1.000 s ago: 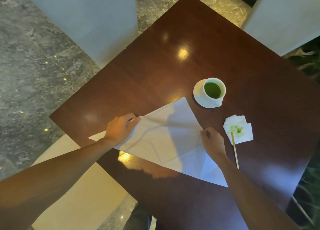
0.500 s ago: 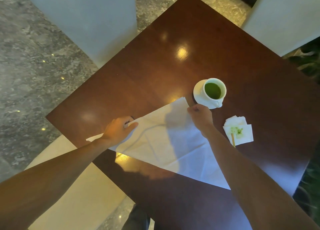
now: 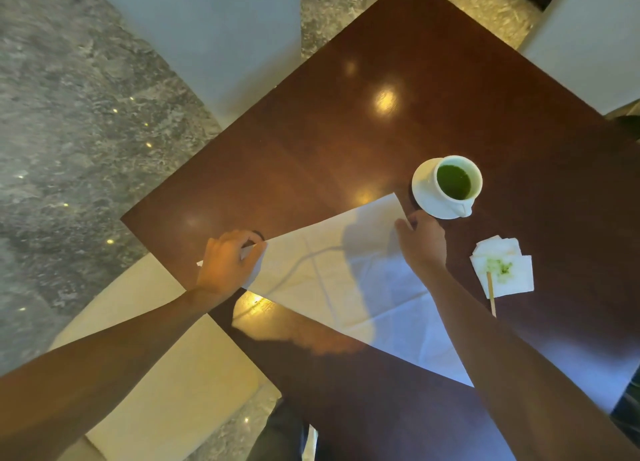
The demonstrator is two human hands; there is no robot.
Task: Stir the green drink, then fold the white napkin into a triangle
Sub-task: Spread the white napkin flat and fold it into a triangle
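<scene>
The white napkin [image 3: 332,280] lies flat on the dark wooden table [image 3: 381,131] as a large triangle. My left hand [image 3: 228,263] grips its left corner with curled fingers. Near the napkin's far tip, my right hand [image 3: 420,242] rests on the cloth with its fingers bent down onto the edge. A white cup of green drink [image 3: 453,182] stands on a white saucer [image 3: 424,193] just beyond my right hand. The wooden stir stick [image 3: 491,294] lies on a small green-stained paper napkin [image 3: 505,270] to the right.
Pale chairs stand at the table's far left [image 3: 207,37] and far right [image 3: 588,37]. A cream seat [image 3: 166,374] sits below the table's near left edge. Grey stone floor [image 3: 69,131] surrounds the table.
My right hand moved from the napkin's right edge up along it to the far tip beside the saucer. My left hand stayed on the left corner.
</scene>
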